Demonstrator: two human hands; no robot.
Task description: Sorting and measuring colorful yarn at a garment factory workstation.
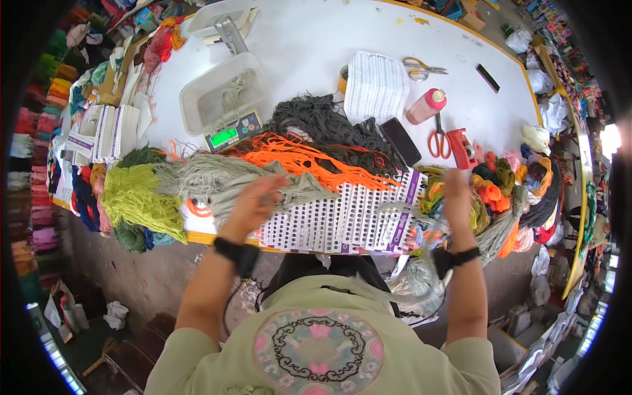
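Observation:
My left hand is over the near edge of the table, its fingers curled beside a bundle of grey-green yarn; what they hold, if anything, is hidden. My right hand is raised at the right, smeared by motion. Pale grey strands run toward it, but its grip on them does not show. Between the hands lie white cards with rows of punched holes. Bright orange yarn and dark grey yarn are heaped behind the cards.
Lime-green yarn hangs over the edge at left. A digital scale stands by a clear plastic bin. Farther right are a phone, a pink bottle, red-handled scissors, a red tape dispenser and mixed skeins.

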